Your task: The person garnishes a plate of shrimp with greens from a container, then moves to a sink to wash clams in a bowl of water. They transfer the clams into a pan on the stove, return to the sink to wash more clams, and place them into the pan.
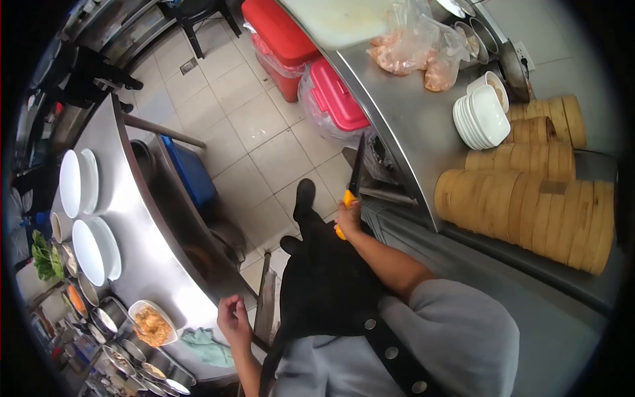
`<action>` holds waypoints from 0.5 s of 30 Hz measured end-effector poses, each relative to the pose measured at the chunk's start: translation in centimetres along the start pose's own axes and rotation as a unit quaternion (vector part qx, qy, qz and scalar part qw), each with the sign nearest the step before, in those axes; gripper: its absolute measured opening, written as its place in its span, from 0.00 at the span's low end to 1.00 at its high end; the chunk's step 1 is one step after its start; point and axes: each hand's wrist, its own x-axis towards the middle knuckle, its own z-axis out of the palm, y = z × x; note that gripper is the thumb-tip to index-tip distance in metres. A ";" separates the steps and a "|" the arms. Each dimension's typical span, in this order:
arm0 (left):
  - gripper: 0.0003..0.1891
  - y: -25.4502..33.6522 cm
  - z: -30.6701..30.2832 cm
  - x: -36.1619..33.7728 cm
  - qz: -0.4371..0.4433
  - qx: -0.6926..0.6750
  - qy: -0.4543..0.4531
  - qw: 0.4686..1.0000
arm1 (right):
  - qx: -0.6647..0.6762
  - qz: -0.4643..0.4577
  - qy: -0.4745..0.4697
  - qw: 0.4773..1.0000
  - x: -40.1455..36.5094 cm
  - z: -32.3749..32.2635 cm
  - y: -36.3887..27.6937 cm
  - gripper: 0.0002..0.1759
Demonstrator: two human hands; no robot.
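Note:
My right hand (pixel 349 217) is closed around the orange-yellow handle of a knife (pixel 358 165). Its long dark blade points away from me, beside the edge of the right-hand steel counter. Lower on the left, my left hand (pixel 234 320) hangs with its fingers curled in and nothing visible in them. It is close to the edge of the left steel counter (pixel 155 264). A light green cloth (pixel 208 347) lies on that counter just beside this hand, and a white bowl of orange-brown food (pixel 152 323) stands farther left.
Bamboo steamers (pixel 522 212), stacked white bowls (pixel 481 118), bags of pinkish food (pixel 413 53) and a white cutting board (pixel 340 23) occupy the right side. Red-lidded bins (pixel 281 33) stand on the tiled floor (pixel 254 132). White plates (pixel 96 251) sit left. Another person's dark-clothed legs (pixel 99 76) show far left.

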 end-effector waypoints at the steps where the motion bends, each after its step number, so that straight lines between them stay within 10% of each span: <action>1: 0.04 0.4 -0.3 -1.4 0.014 -0.005 0.009 1.000 | -0.017 -0.021 0.059 0.998 1.5 -0.2 1.9 0.24; 7: 0.02 -2.5 -1.0 -6.3 0.157 0.109 0.125 0.974 | -0.025 -0.003 0.248 0.968 11.0 -2.5 4.7 0.30; 15: 0.05 -6.6 -0.8 -6.8 0.153 0.160 0.102 0.970 | 0.007 0.180 0.152 0.972 19.6 -2.6 5.4 0.22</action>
